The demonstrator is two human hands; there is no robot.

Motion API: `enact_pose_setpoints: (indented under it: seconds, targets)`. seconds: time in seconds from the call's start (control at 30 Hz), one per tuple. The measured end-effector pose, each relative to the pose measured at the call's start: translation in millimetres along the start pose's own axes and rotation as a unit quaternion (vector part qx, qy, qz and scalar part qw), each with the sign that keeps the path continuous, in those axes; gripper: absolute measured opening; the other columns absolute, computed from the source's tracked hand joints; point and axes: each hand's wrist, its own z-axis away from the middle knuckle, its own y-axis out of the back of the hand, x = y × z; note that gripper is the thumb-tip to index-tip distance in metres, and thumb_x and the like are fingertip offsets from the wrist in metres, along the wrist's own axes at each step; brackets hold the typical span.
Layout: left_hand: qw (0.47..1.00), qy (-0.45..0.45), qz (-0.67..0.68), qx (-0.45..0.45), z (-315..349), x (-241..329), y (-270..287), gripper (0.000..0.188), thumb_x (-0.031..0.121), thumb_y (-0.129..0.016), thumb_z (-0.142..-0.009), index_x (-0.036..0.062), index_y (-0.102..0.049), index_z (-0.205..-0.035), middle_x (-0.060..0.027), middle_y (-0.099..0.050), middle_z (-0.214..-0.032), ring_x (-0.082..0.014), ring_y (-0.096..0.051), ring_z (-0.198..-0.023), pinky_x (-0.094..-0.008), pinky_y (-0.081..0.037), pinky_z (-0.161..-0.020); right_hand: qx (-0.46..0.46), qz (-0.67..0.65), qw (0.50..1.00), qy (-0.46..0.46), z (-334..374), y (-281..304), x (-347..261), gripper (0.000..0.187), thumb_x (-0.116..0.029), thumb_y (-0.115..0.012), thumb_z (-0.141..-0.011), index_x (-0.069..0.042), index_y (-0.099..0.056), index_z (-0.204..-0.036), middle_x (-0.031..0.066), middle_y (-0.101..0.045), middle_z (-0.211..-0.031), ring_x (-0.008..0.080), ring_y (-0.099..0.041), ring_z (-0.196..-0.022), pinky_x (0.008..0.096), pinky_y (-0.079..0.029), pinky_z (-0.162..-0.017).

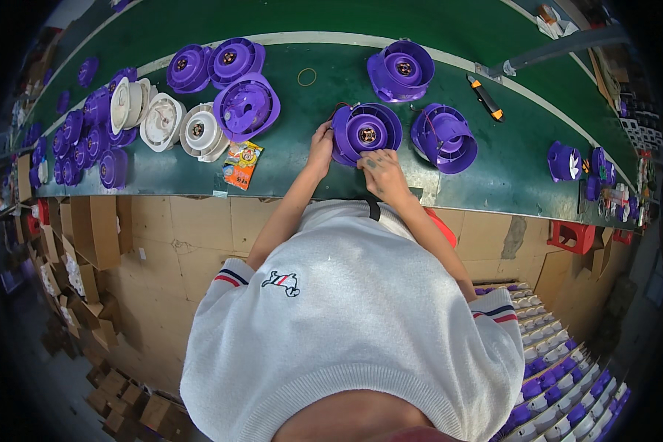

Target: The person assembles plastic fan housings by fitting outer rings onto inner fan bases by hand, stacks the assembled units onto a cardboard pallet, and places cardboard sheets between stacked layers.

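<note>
A purple round plastic motor housing (pixel 381 121) stands on the green workbench (pixel 302 177) before me, with a copper-wound motor core (pixel 368 135) at its centre. My left hand (pixel 320 150) grips its left side, the fingertips at the rim. At its near rim, my right hand (pixel 384 175) is closed with the fingers bunched; whatever they pinch there is hidden. Close by on the right lies a similar purple housing (pixel 460 151), tilted, with a thin wire across it. Behind stands another purple housing (pixel 390 79), also with a motor core.
Purple housings (pixel 239 60) and white housings (pixel 162 121) crowd the left of the bench. An orange packet (pixel 241 165) lies near the front edge. A rubber band (pixel 306 76) and an orange-black utility knife (pixel 486 99) lie farther back. Cardboard boxes (pixel 96 232) stand left, red stools (pixel 572 236) right.
</note>
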Motion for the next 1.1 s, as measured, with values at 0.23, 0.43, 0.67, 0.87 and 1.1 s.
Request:
enact_pose_setpoints:
  seconds: [0.23, 0.43, 0.67, 0.87, 1.1]
  targets:
    - [1.0, -0.009, 0.0, 0.004, 1.6, 1.5, -2.0, 0.032, 0.009, -0.032, -0.09, -0.0005, -0.045, -0.117, -0.0097, -0.053, -0.108, -0.0168, -0.051, -0.099, -0.0263, -0.041, -0.086, -0.01, -0.007, 1.0, 0.001, 1.9, -1.0, -0.4, 0.021, 0.004, -0.056, -0.062, -0.008, -0.052, -0.079, 0.0046, -0.053, -0.079, 0.0216, -0.052, -0.075, 0.0334, -0.036, -0.073]
    - [1.0, -0.02, -0.001, 0.003, -2.8, -4.3, 1.2, 0.032, 0.008, -0.033, -0.089, -0.0004, -0.045, -0.118, -0.0094, -0.053, -0.108, -0.0167, -0.051, -0.099, -0.0261, -0.04, -0.086, -0.012, -0.007, 1.0, -0.011, -1.6, -0.9, -3.1, 0.02, 0.004, -0.055, -0.062, -0.007, -0.051, -0.078, 0.005, -0.053, -0.079, 0.0217, -0.052, -0.075, 0.0333, -0.035, -0.07]
    - [1.0, -0.022, -0.012, 0.004, -4.7, -8.8, 3.6, 0.032, 0.008, -0.033, -0.09, -0.0006, -0.045, -0.118, -0.0091, -0.053, -0.107, -0.0162, -0.051, -0.098, -0.0259, -0.041, -0.085, -0.037, -0.014, 0.999, -0.013, -1.5, 1.5, -3.1, 0.019, 0.004, -0.055, -0.062, -0.007, -0.05, -0.077, 0.0046, -0.052, -0.076, 0.0214, -0.051, -0.073, 0.0328, -0.035, -0.069]
    - [0.996, -0.073, -0.044, 0.0, -11.4, -19.1, 11.3, 0.032, 0.008, -0.034, -0.089, -0.0009, -0.045, -0.118, -0.0089, -0.053, -0.107, -0.0157, -0.051, -0.098, -0.0253, -0.041, -0.085, -0.033, -0.003, 0.999, -0.012, -3.0, 1.6, -3.1, 0.018, 0.004, -0.055, -0.062, -0.008, -0.05, -0.075, 0.0045, -0.052, -0.075, 0.0212, -0.051, -0.073, 0.0323, -0.034, -0.067]
    - [0.999, -0.041, -0.011, -0.001, -9.9, -12.1, 7.0, 0.032, 0.008, -0.035, -0.089, -0.0008, -0.046, -0.117, -0.009, -0.053, -0.108, -0.0156, -0.051, -0.098, -0.0255, -0.041, -0.085, -0.069, -0.002, 0.997, -0.023, -7.7, 3.4, -2.6, 0.017, 0.003, -0.055, -0.063, -0.008, -0.049, -0.075, 0.0047, -0.052, -0.074, 0.0214, -0.051, -0.074, 0.0326, -0.033, -0.067]
